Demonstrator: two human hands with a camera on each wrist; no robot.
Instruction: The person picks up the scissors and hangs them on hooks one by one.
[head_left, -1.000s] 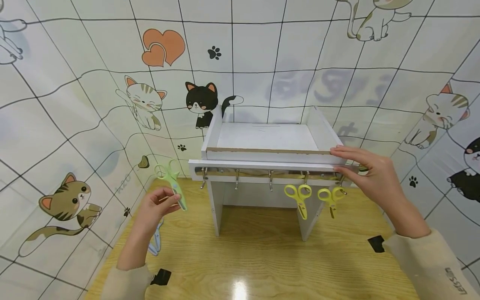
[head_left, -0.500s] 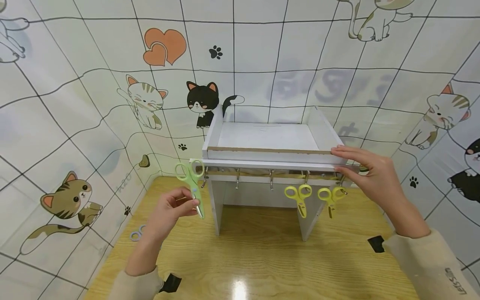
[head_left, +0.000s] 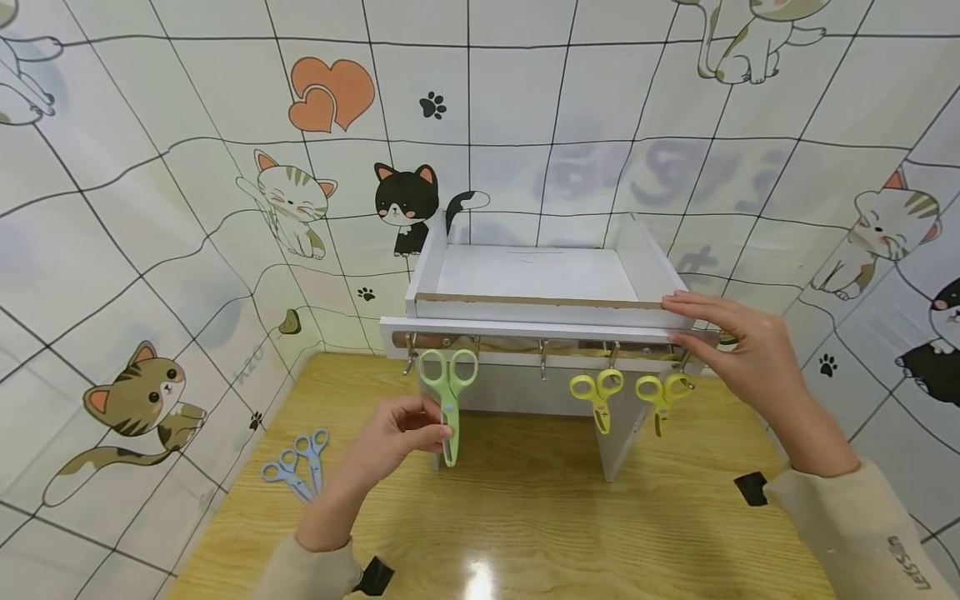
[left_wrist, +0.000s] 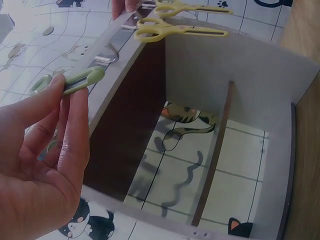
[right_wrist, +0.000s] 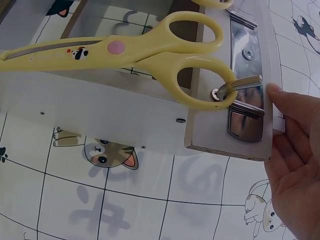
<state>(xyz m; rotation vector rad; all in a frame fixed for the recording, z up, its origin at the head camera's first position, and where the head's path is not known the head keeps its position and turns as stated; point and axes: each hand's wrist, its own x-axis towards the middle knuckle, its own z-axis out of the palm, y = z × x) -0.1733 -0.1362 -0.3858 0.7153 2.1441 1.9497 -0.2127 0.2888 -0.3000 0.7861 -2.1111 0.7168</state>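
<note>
Left grip point(head_left: 405, 433) pinches the green scissors point(head_left: 452, 412) by the blades, thumb and fingers pressed together, handles up. They are in front of the hooks point(head_left: 409, 354) at the left of the white rack point(head_left: 525, 313). Right grip point(head_left: 750, 346) holds the rack's right corner between thumb and fingers. Two yellow scissors point(head_left: 601, 404) hang near it. Two blue scissors point(head_left: 315, 457) lie on the bench point(head_left: 555, 533) by the left arm point(head_left: 337, 504).

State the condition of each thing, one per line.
Green scissors: closed, handles up
Right yellow scissors: closed, hanging from rightmost hook
Left yellow scissors: closed, hanging from next hook
Left blue scissors: on the table
Right blue scissors: on the table
Middle hook: bare
Leftmost hook: bare
White rack: upright
Left hand: pinching the green scissors
Right hand: gripping the white rack
</note>
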